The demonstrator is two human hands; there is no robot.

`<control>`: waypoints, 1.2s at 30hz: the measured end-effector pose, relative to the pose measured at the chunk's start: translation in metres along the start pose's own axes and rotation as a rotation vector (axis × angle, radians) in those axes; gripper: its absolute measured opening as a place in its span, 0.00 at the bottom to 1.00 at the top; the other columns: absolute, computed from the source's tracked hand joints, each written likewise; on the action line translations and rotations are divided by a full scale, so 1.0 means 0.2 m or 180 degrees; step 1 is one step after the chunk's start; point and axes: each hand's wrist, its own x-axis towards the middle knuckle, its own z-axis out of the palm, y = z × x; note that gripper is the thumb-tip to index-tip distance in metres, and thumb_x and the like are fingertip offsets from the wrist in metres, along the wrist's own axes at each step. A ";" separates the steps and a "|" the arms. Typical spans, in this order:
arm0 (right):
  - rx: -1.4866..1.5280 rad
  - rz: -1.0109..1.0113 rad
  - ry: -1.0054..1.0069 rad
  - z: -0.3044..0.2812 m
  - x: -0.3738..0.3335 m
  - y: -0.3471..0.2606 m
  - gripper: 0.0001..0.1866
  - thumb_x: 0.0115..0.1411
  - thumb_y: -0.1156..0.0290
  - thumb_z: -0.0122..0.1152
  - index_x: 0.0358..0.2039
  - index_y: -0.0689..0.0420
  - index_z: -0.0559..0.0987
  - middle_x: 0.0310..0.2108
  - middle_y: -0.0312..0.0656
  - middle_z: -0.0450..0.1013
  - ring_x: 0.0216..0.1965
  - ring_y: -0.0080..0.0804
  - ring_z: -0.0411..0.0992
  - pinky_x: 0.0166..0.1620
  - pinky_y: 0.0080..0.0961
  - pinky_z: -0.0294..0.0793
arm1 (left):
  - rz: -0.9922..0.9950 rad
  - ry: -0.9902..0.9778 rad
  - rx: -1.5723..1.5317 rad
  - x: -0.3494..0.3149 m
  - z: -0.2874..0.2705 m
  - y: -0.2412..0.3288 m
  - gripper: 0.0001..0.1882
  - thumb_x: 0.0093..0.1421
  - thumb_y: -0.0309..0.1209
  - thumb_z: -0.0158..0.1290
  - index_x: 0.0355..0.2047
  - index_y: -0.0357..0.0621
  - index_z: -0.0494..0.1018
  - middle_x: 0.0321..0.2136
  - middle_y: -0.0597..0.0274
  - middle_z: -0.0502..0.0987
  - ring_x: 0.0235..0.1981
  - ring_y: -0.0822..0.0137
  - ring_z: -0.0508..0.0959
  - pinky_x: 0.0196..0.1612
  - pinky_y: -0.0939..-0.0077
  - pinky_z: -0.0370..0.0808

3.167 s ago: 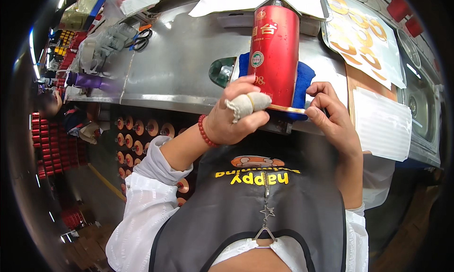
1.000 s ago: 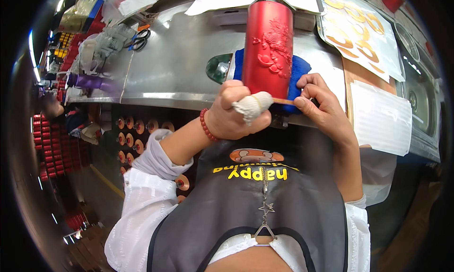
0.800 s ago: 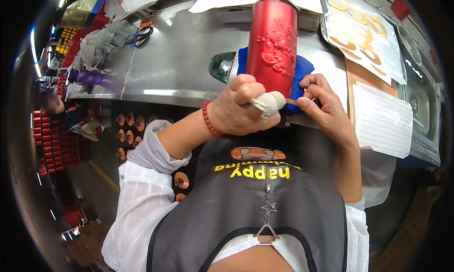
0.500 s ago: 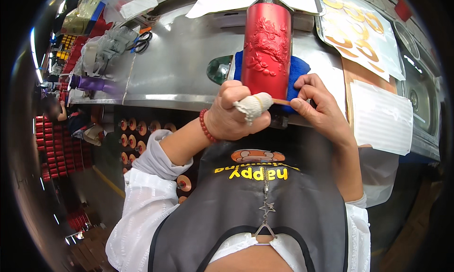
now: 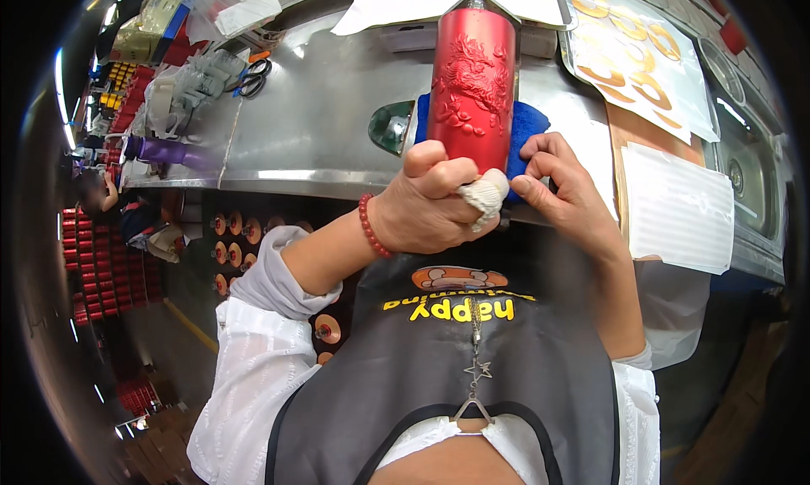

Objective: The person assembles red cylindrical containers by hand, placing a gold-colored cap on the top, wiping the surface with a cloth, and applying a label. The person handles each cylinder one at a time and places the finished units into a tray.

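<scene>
- The red embossed cylinder (image 5: 471, 80) is gripped near its lower end by the left hand (image 5: 430, 207), fingers curled tightly round it, one fingertip bandaged.
- The cylinder's bottom rim is pinched by the right hand (image 5: 561, 190), fingers bent close together.
- The cylinder is held over a blue cloth (image 5: 527, 122) at the near edge of the steel bench (image 5: 312, 122).
- Bare bench is seen to the left; a white ribbed sheet (image 5: 679, 207) lies to the right.

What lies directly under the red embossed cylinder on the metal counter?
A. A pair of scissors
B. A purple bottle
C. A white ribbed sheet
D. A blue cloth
D: the red embossed cylinder, gripped near its lower end by the left hand, rests over a blue cloth whose edges show on both sides of it, while the right hand touches its base.
</scene>
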 end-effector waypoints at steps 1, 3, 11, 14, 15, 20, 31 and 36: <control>0.0007 -0.0009 0.0011 0.00 0.00 0.01 0.15 0.61 0.66 0.66 0.27 0.63 0.73 0.40 0.42 0.66 0.44 0.36 0.65 0.46 0.28 0.67 | 0.0165 -0.0039 0.0040 0.04 0.00 0.00 0.13 0.49 0.39 0.64 0.36 0.57 0.80 0.39 0.73 0.72 0.49 0.69 0.65 0.49 0.65 0.62; 0.0030 -0.0056 0.0022 -0.01 0.00 0.02 0.15 0.61 0.66 0.66 0.27 0.63 0.73 0.40 0.43 0.66 0.44 0.37 0.66 0.47 0.29 0.67 | 0.0496 -0.0341 0.0073 0.10 -0.04 -0.01 0.15 0.51 0.39 0.62 0.40 0.55 0.79 0.45 0.71 0.74 0.53 0.67 0.67 0.55 0.61 0.61; -0.0233 0.0014 -0.0099 0.00 -0.01 -0.01 0.13 0.63 0.66 0.63 0.29 0.61 0.71 0.44 0.41 0.64 0.48 0.32 0.63 0.51 0.24 0.63 | -0.1472 0.0287 -0.0906 -0.09 -0.06 -0.03 0.32 0.60 0.38 0.62 0.61 0.41 0.65 0.57 0.49 0.73 0.59 0.44 0.73 0.69 0.45 0.55; -0.0163 0.0138 0.0020 0.01 -0.02 -0.02 0.13 0.61 0.66 0.65 0.28 0.61 0.73 0.43 0.44 0.66 0.48 0.39 0.65 0.52 0.31 0.66 | -0.1782 0.0431 -0.1420 -0.17 -0.01 -0.01 0.31 0.66 0.38 0.57 0.63 0.35 0.60 0.58 0.47 0.71 0.61 0.52 0.70 0.71 0.49 0.51; -0.0122 0.0195 0.0081 0.01 -0.02 -0.02 0.14 0.59 0.66 0.66 0.27 0.61 0.74 0.42 0.45 0.67 0.49 0.43 0.65 0.52 0.34 0.67 | -0.1900 0.0292 -0.1552 -0.17 -0.01 -0.02 0.33 0.66 0.38 0.57 0.64 0.34 0.58 0.60 0.48 0.67 0.63 0.57 0.67 0.71 0.56 0.51; -0.0153 -0.0039 0.0307 0.06 -0.03 -0.07 0.12 0.57 0.69 0.69 0.27 0.60 0.74 0.45 0.46 0.67 0.50 0.44 0.65 0.54 0.35 0.66 | -0.2628 0.0666 -0.2549 -0.03 -0.03 -0.01 0.35 0.63 0.43 0.59 0.63 0.37 0.60 0.56 0.46 0.68 0.58 0.55 0.68 0.63 0.62 0.61; -0.0486 -0.0269 0.0396 0.09 -0.02 -0.04 0.11 0.55 0.71 0.70 0.28 0.59 0.74 0.45 0.47 0.68 0.49 0.46 0.65 0.54 0.36 0.66 | -0.1725 0.0740 -0.1128 -0.08 -0.05 -0.02 0.24 0.58 0.31 0.61 0.56 0.46 0.71 0.49 0.55 0.76 0.55 0.56 0.69 0.67 0.55 0.57; -0.0466 -0.0290 0.0392 0.11 -0.01 -0.04 0.11 0.55 0.72 0.69 0.28 0.60 0.74 0.45 0.47 0.68 0.49 0.46 0.65 0.53 0.36 0.67 | -0.0409 0.0421 0.0123 -0.11 -0.08 0.03 0.15 0.54 0.30 0.63 0.43 0.62 0.82 0.42 0.73 0.80 0.54 0.67 0.72 0.73 0.51 0.49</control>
